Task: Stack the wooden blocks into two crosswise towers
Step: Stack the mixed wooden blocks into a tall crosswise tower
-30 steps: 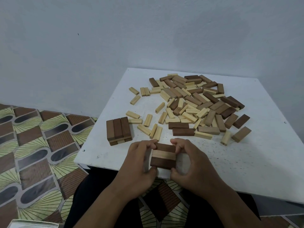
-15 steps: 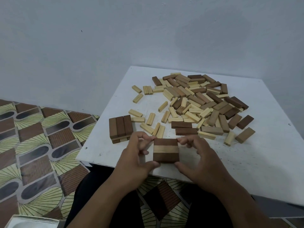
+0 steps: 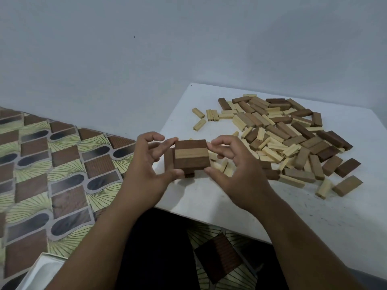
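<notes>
A: Head view, starting at the left. What is there?

B: A patterned floor [image 3: 52, 164] of brown, green and dark shapes, and at the bottom left edge the corner of a pale box [image 3: 39, 271]. A plain grey wall [image 3: 146, 59] fills the top.

A: And then the hands?

B: The left hand [image 3: 146, 166] comes next, thumb below and fingertips [image 3: 170, 141] above, pinching the left side of a layer of three blocks [image 3: 191, 154]: dark, light, dark, side by side.

A: Where is that layer?

B: Between the two hands, over the near left part of the white table [image 3: 209, 197]. Beneath it dark blocks of the started tower [image 3: 168, 160] show at its left and under its near edge. I cannot tell whether the layer rests on them or is held just above.

A: The right hand?

B: The right hand [image 3: 236, 166] mirrors the left. Its thumb tip is at the layer's near right corner and a fingertip at the far right corner, fingers curled, so it grips that side.

A: Further right?

B: The loose pile of blocks [image 3: 293, 139], dark and light mixed, spreads across the middle and far part of the table. A few light ones lie apart at its left, near the far left edge, and a dark block [image 3: 347, 185] with a light one beside it lies at the near right of the pile.
</notes>
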Demonstrator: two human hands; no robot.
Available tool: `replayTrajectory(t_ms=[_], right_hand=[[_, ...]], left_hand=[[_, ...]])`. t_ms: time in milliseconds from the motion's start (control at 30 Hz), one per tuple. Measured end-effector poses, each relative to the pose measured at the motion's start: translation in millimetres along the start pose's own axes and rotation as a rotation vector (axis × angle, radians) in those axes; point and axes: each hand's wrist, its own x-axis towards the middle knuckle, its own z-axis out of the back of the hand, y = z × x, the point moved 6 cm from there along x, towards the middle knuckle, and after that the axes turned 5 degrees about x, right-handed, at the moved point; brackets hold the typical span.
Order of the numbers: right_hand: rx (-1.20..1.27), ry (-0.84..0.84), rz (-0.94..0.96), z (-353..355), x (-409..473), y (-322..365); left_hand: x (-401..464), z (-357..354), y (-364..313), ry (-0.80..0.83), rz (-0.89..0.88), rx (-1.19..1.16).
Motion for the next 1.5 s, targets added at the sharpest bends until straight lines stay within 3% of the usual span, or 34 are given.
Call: replayTrajectory(t_ms=[267, 967, 1200, 1333, 1500], right_hand=[[-0.020, 0.092, -0.043, -31.1, 23.6, -15.1], [-0.109, 0.106, -0.060, -32.3, 25.4, -24.4], [-0.176, 0.023, -0.055, -3.5, 2.1, -33.5], [-0.366, -0.092, -0.043, 28.8, -21.3, -43.9], [-0.610, -0.183, -0.060, 65.1, -48.9, -58.9]], left_hand=[[8.4, 12.8, 31.1, -0.019, 0.105, 0.015], [5.4, 4.1, 35.9, 0.055, 0.136, 0.056], [-4.3, -3.5, 1.6, -0.011, -0.066, 0.230], [-9.8, -31.5, -33.8, -0.045, -0.276, 0.314], [-11.9, -84.2, -50.6, 0.043, -0.379, 0.295]])
